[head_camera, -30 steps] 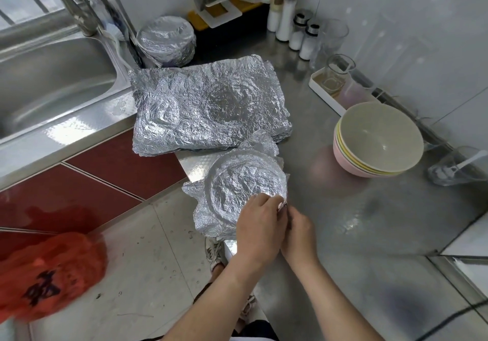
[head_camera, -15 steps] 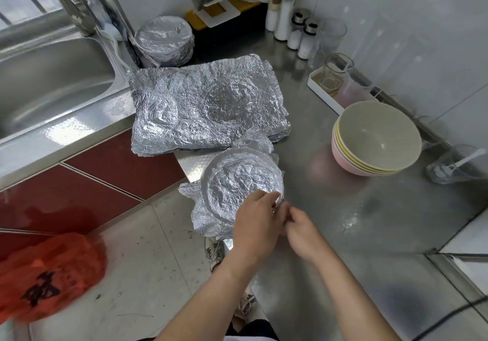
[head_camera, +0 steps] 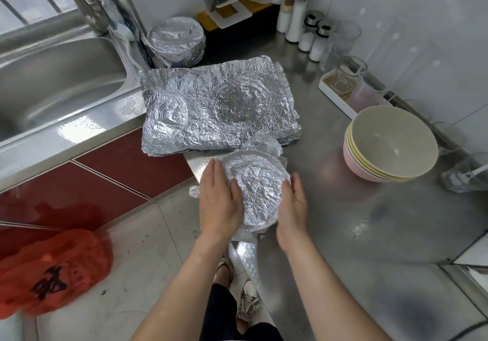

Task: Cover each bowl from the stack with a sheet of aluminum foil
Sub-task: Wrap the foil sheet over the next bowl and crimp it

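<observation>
- The foil-covered bowl (head_camera: 257,190) stands directly between the two hands, at the corner of the steel counter (head_camera: 343,235).
- The left hand (head_camera: 220,198) lies flat against the left side of the bowl. Its fingers are straight and together and press the foil down; they do not curl around anything.
- The right hand (head_camera: 291,203) touches the right side in the same way, with the palm turned inward and the fingers nearly straight. It holds nothing.
- The bowl is round, so it has no long axis. Both hands are equally near to it.
- Some loose foil sticks out beyond the left hand and at the far rim, so I judge that the wrapping is almost finished but not yet tight.
- The pile of foil sheets (head_camera: 216,105) lies just ahead of both hands, touching the far edge of the bowl's foil.
- The stack of bowls (head_camera: 390,145) is to the right and a little ahead, so the right hand is nearer to it.
- The wrapped bowls (head_camera: 177,40) stand far ahead of the left hand.
</observation>
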A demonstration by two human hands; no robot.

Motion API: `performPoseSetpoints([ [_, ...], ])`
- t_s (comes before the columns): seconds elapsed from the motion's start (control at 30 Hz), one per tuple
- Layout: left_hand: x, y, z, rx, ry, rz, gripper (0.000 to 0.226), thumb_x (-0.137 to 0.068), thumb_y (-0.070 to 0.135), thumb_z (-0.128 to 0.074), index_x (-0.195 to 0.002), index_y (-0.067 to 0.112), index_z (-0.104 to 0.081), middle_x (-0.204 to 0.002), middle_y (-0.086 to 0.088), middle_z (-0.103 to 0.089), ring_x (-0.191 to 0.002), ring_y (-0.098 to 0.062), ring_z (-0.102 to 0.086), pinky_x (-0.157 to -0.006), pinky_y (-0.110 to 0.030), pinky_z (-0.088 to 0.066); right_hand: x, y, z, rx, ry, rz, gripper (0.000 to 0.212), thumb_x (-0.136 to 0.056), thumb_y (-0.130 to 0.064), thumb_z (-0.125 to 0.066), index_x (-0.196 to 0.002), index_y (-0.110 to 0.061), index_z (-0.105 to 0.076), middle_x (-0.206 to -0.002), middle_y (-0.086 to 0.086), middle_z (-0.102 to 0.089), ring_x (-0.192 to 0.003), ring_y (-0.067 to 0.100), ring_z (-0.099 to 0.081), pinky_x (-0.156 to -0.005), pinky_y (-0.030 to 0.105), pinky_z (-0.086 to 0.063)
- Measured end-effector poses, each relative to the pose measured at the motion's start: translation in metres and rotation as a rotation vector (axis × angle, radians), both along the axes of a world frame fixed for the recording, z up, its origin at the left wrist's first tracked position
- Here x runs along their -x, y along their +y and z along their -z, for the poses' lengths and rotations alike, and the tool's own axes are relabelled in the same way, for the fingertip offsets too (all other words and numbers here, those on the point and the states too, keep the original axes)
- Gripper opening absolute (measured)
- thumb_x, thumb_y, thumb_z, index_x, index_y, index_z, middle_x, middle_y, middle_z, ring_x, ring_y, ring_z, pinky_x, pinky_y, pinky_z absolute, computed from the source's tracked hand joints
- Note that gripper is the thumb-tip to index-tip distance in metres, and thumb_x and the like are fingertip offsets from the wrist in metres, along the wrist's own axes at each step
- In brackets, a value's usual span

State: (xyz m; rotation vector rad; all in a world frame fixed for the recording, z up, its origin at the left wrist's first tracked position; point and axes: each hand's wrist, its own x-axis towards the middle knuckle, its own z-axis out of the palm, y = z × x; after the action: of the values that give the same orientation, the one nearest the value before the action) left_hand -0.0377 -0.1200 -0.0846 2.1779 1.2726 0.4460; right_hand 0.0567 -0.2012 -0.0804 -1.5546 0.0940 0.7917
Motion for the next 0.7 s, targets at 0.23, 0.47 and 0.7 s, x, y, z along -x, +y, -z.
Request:
performPoseSetpoints([
  [0.23,-0.003,-0.007,0.004,-0.032,-0.002,-0.056,0.051,-0.102,0.019,-0.042,-0.147,-0.003,-0.031,-0.153,-0.018,-0.033,-0.142,-0.03,-0.028,-0.119,-0.033,-0.015,0.013,0.006,0.003,0.081,-0.102,0.062,0.047,-0.105,-0.025,-0.032,-0.151,-0.021,-0.025,-0.156,-0.003,-0.026,-0.141,0.012,-0.029,-0.113,0.026,-0.026],
  [0.47,0.003,-0.003,0.002,-0.059,0.051,0.018,0.054,-0.1,0.027,-0.044,-0.15,0.013,-0.03,-0.157,-0.01,-0.027,-0.144,-0.024,-0.023,-0.118,-0.04,-0.024,0.005,-0.005,0.002,0.087,-0.188,-0.045,0.06,-0.102,-0.02,-0.042,-0.153,-0.018,-0.012,-0.159,-0.004,-0.016,-0.144,0.01,-0.019,-0.113,0.022,-0.02],
  [0.7,0.001,0.0,0.001,-0.179,0.393,0.215,0.078,-0.093,0.065,-0.035,-0.155,0.024,-0.012,-0.163,-0.008,0.001,-0.15,-0.026,0.0,-0.122,-0.042,-0.01,-0.002,-0.004,0.005,0.17,-0.478,-0.156,0.045,-0.101,-0.004,-0.036,-0.145,-0.014,-0.036,-0.132,-0.014,-0.039,-0.125,0.0,-0.036,-0.089,-0.008,-0.02],
])
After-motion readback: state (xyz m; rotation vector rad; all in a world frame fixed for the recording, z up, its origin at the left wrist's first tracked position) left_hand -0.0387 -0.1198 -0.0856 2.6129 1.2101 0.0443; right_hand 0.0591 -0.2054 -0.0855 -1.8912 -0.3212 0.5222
